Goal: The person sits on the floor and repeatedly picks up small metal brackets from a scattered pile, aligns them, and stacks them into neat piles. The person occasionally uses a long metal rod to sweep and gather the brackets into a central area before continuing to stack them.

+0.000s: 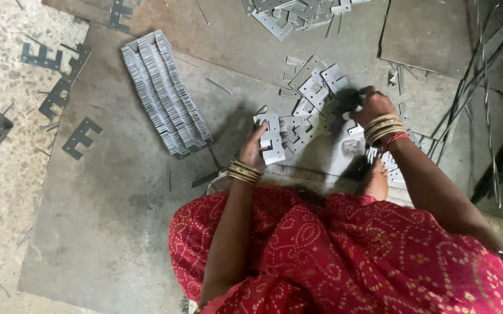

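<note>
My left hand [253, 150] holds a small stack of flat grey metal plates [271, 136] upright on the floor sheet in front of my lap. My right hand [371, 106] reaches into a loose pile of the same notched plates [315, 87] and its fingers close on one of them at the pile's right side. Both wrists wear gold bangles. A red patterned garment [344, 256] covers my knees at the bottom.
A long neat row of stacked plates [164, 96] lies to the left on the grey metal sheet [117, 192]. More loose plates [298, 14] lie at the top. Dark E-shaped offcuts [80, 138] litter the speckled floor on the left. Thin metal strips [484, 87] stand at right.
</note>
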